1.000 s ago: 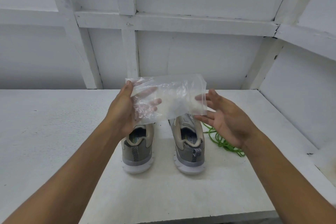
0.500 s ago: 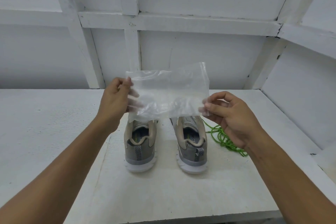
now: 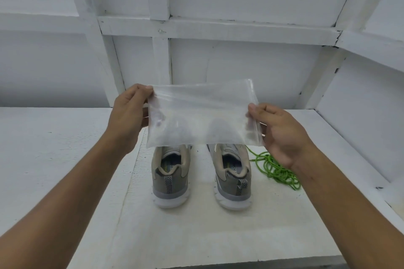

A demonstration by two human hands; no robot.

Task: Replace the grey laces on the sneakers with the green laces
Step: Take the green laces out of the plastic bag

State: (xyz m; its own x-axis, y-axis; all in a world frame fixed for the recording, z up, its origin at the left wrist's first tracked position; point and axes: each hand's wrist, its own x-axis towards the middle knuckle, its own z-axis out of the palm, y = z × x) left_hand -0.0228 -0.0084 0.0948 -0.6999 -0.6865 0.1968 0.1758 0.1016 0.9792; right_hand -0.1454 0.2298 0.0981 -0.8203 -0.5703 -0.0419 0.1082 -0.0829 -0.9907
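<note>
Clear plastic bag [image 3: 202,116] held stretched above the sneakers [image 3: 202,172].

Left hand [image 3: 129,118] and right hand [image 3: 281,132] each had fingers pinched on a bag edge. Sneakers stood heels-near on the white table [image 3: 54,159]; green laces [image 3: 277,168] lay coiled just right of them.

A clear plastic bag [image 3: 202,116] is held flat above the sneakers [image 3: 202,172], the left hand [image 3: 129,116] pinching its upper left corner, the right hand [image 3: 282,135] its right edge. Green laces [image 3: 277,170] lie coiled just right of the sneakers on the white tabletop [image 3: 65,159].
</note>
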